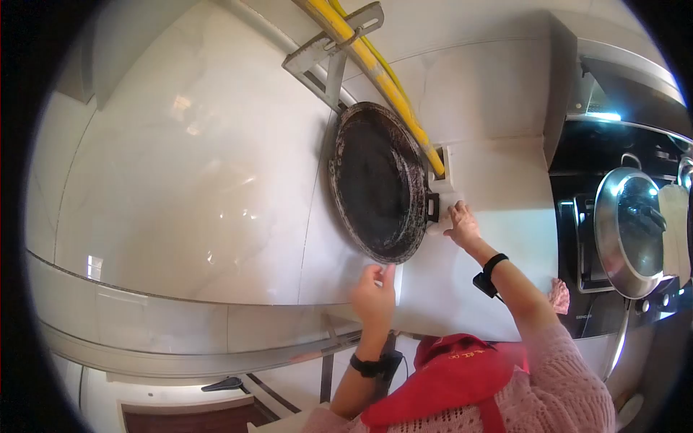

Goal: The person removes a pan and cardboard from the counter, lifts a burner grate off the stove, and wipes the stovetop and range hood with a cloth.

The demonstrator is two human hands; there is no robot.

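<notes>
Desk (216,202), white w/ glossy tile on the L side, is the main support; cooktop (588,317) adj. at far R. Red apron (451,382) covers the operator's front, prob. as splash protection. Dark pan (375,180) sits mid-view on the desk, worn rim all round, cavity facing the viewer; exact tilt can't be confirmed. Pos. is prob. chosen so both hands reach its edge. Lidded steel pan (608,252) stands on the cooktop, well apart from the dark pan, glass lid (629,198) seated on top, prob. to cover contents; its long handle (619,339) points toward the operator's side, presumably for easy grip. Yellow pipe (382,76) runs past the dark pan's far edge into a cutout; metal bracket (325,61) carries it, apparently for fixing. L hand (373,289): fingers part-curled, tips at the dark pan's near rim, prob. to steady it; cannot tell if the rim is gripped. R hand (463,225): fingers slightly spread and bent, reaching just beside the pan's side lug (432,207), over a small white item (438,226), poss. cloth or paper; cannot tell if held. Wristbands, black, one per arm (L (368,366), R (494,265)), sit above the wrists, clear of the fingers. Pink cloth (558,296) lies crumpled at the cooktop edge, prob. parked within reach.
</notes>
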